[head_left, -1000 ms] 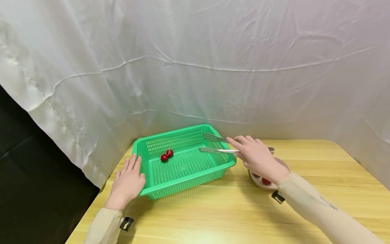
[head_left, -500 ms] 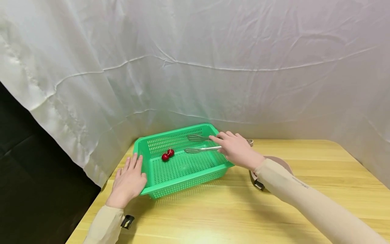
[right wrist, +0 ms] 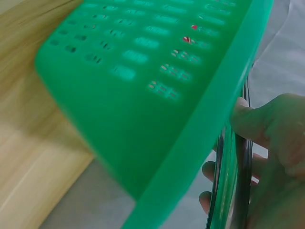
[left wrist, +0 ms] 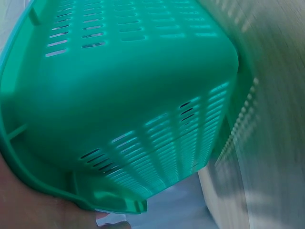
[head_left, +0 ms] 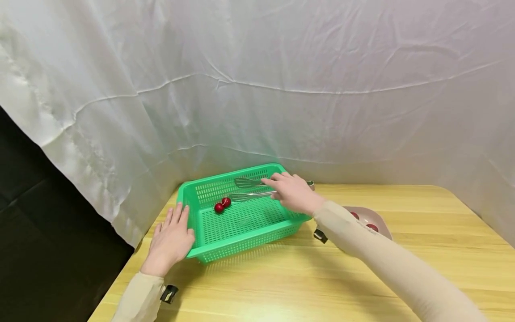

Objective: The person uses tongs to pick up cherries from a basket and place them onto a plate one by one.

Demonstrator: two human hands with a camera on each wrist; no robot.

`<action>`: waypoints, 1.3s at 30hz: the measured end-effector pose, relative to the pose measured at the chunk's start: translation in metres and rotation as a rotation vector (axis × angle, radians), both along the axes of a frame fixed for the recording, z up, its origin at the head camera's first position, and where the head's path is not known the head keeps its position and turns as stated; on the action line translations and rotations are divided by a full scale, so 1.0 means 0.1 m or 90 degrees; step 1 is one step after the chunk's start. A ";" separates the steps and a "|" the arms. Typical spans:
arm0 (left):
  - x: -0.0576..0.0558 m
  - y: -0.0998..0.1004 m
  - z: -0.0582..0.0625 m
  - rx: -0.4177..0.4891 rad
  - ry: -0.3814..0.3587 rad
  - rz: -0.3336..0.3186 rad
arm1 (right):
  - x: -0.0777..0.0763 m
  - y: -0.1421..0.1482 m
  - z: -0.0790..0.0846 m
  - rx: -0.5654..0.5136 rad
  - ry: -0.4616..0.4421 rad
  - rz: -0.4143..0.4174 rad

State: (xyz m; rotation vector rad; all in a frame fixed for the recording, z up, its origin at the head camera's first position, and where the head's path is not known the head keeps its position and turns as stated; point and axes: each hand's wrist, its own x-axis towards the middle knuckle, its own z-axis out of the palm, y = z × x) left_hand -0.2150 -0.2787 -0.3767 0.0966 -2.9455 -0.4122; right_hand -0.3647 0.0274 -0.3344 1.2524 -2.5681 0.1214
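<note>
Metal tongs [head_left: 257, 194] with slotted heads reach over the green basket [head_left: 249, 243]. My right hand [head_left: 295, 193] grips them above the basket's right rim, fingers and thumb round the two arms in the right wrist view. The tong heads stand apart with nothing seen between them. Two joined red cherries [head_left: 222, 205] lie on the basket's floor, just left of the tong tips. My left hand [head_left: 170, 239] rests with straight fingers on the basket's left rim. In the left wrist view only part of that hand [left wrist: 38, 205] shows beneath the rim.
A pinkish dish [head_left: 380, 220] with red fruit stands on the wooden table [head_left: 261, 290] to the right, partly hidden by my right forearm. A pale curtain [head_left: 322, 125] hangs close behind the basket. Black cloth [head_left: 52, 250] lies beyond the table's left edge.
My right hand has moved left with the tongs, from near the dish to over the basket, bringing the tips close to the cherries. The left hand and basket have stayed nearly still.
</note>
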 end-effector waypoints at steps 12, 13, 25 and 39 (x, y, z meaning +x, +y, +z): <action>0.00 -0.02 0.00 -0.004 -0.001 0.002 | 0.01 -0.40 -0.01 0.064 -0.059 0.000; 0.01 -0.01 0.00 -0.003 -0.002 0.002 | 0.01 -0.43 -0.02 0.067 -0.066 0.003; 0.03 0.02 0.00 0.000 -0.001 0.003 | -0.02 -0.69 -0.14 0.119 -0.102 -0.015; 0.02 0.11 0.00 0.001 0.002 -0.005 | 0.04 -0.75 -0.25 0.142 -0.116 -0.044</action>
